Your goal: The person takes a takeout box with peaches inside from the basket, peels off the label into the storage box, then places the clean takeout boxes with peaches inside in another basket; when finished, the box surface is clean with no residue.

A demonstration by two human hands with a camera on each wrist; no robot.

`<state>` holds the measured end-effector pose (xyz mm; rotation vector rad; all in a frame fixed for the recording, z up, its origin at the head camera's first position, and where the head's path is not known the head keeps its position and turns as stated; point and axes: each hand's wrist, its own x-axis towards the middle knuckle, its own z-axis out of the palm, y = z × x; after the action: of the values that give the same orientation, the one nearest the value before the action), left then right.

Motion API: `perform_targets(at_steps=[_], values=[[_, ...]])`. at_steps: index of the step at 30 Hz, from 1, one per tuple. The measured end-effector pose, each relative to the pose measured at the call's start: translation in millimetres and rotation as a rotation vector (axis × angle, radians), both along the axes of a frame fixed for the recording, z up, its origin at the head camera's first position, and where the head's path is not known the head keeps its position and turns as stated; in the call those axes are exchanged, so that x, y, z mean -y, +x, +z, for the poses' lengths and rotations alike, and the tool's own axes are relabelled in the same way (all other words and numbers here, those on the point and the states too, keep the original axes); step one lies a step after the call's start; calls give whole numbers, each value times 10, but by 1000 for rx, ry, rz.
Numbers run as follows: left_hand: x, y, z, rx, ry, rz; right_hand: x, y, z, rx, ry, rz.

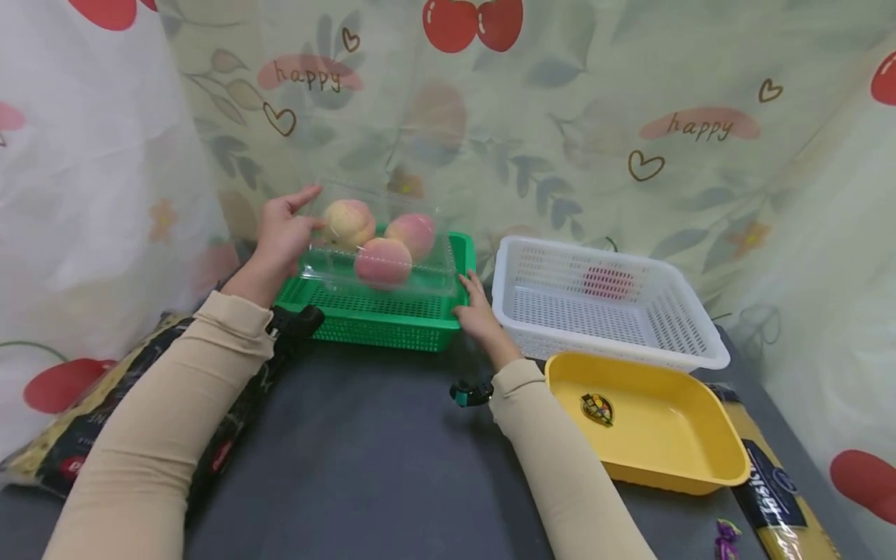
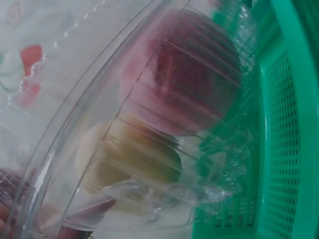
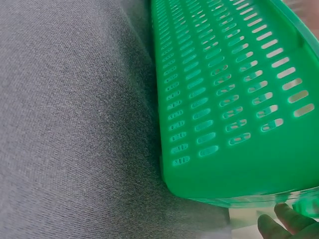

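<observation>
A clear plastic clamshell box with three peaches inside is tilted over the green basket. My left hand grips the box by its left end; the left wrist view shows peaches through the ribbed plastic. At the basket's right end, my right hand touches the rim and outer wall with its fingers fairly straight. In the right wrist view, a few fingertips show beside the basket's end wall. Part of the basket's inside is hidden behind the box.
A white basket stands right of the green one. In front of it is a yellow tray holding a small wrapped piece. A pasta-like packet and purple candy lie right; a dark bag lies left.
</observation>
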<state>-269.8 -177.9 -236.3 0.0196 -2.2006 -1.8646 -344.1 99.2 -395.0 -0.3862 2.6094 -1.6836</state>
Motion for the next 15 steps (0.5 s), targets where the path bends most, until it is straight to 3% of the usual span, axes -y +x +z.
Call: perform_targets(at_steps=[3, 6, 15], values=[[28, -129, -29, 21, -45, 15, 65, 335, 320, 50, -19, -10], [64, -254, -80, 56, -89, 16, 85, 481, 470, 87, -38, -5], [98, -585, -262, 181, -146, -25, 75, 389, 336, 57, -21, -38]])
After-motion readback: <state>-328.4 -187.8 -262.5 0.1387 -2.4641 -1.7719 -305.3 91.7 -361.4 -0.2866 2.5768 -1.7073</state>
